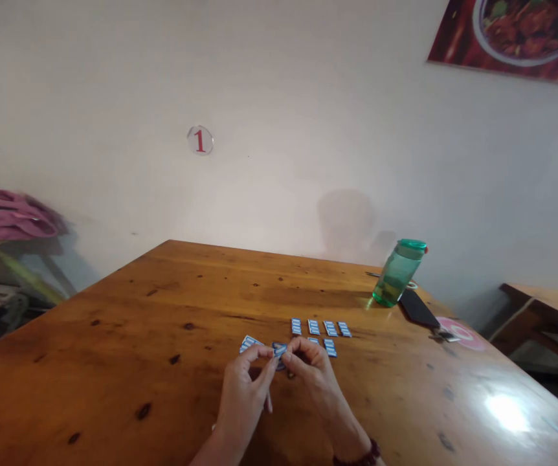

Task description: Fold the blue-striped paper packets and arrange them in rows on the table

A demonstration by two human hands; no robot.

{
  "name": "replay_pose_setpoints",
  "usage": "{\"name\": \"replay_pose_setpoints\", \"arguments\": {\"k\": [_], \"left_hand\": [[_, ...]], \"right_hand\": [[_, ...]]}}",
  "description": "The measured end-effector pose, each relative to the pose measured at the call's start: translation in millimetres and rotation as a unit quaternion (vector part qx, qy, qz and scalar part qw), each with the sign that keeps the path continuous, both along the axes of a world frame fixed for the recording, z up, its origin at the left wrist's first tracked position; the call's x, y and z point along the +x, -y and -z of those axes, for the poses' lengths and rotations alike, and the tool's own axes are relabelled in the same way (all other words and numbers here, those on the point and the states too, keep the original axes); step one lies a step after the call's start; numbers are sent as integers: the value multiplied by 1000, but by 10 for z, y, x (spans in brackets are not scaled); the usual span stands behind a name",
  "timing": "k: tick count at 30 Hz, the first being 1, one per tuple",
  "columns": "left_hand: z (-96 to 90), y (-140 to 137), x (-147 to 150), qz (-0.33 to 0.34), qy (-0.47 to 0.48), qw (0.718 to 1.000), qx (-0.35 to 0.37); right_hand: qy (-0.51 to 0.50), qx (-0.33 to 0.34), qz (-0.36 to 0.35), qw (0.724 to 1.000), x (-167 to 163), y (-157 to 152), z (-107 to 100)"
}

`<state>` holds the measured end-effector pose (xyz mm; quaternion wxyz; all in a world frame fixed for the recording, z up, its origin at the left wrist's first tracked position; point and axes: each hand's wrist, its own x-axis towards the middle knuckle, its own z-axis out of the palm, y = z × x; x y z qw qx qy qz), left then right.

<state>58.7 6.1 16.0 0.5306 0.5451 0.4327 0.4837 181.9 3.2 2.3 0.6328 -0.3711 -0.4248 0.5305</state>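
Observation:
A small blue-and-white piece (279, 350) is pinched between my two hands, above the wooden table (114, 362). My left hand (244, 385) grips its left end with thumb and forefinger. At its right end, the fingertips of my right hand (314, 369) are closed on it. Just beyond my left fingers lies a larger blue-and-white striped piece (250, 342), partly hidden by that hand. Several small striped pieces, one of them a far-row piece (313, 327), lie in two rows past my right hand. A near-row piece (330, 347) shows fully, while its neighbour is partly covered.
A green bottle (399, 273) stands on the table's right side beside a dark phone-like slab (417, 309). Near that lie a pink round disc (462, 332) and a small metallic item. A wooden bench (551, 301) stands at right; pink cloth (11, 217) hangs at left.

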Motion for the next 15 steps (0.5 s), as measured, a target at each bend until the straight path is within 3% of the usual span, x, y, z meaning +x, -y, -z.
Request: {"name": "replay_pose_setpoints", "arguments": {"k": [5,15], "left_hand": [[40,-39,-4,30,42,997,-56],[-12,-39,-13,80,108,986,-94]], "right_hand": [[-12,-1,-7,1000,-34,16,18],[-151,-33,-106,982,-55,28,61]]}}
